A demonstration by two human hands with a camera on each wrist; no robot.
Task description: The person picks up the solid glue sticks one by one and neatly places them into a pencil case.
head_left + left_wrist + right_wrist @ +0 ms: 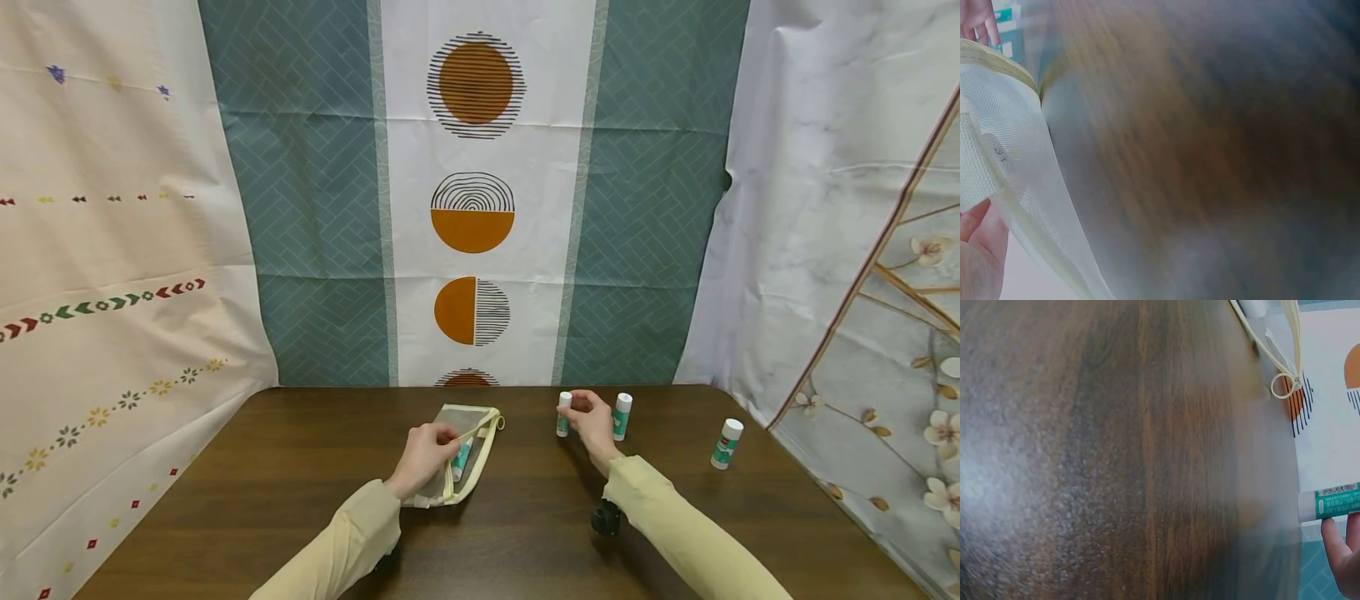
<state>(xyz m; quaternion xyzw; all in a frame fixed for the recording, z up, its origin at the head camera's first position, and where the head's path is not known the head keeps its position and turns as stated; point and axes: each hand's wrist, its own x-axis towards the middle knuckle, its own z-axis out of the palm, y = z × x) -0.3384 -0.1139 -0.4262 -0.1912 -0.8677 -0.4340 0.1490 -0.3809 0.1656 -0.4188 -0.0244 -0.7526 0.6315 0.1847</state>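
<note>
My left hand pinches the open edge of a pale yellow mesh zip pouch at the middle of the table. Inside the pouch lies a green and white glue stick. Left wrist view: the mesh is stretched up from the fingers. To the right, my right hand grips an upright glue stick between thumb and fingers. Its white cap points up. The right wrist view has that glue stick's green label against the fingers.
A second glue stick stands just right of my right hand. Farther right, another one stands near the right edge of the brown wooden table. Patterned cloths hang behind and at both sides. A ring zip pull sits at the pouch's far corner.
</note>
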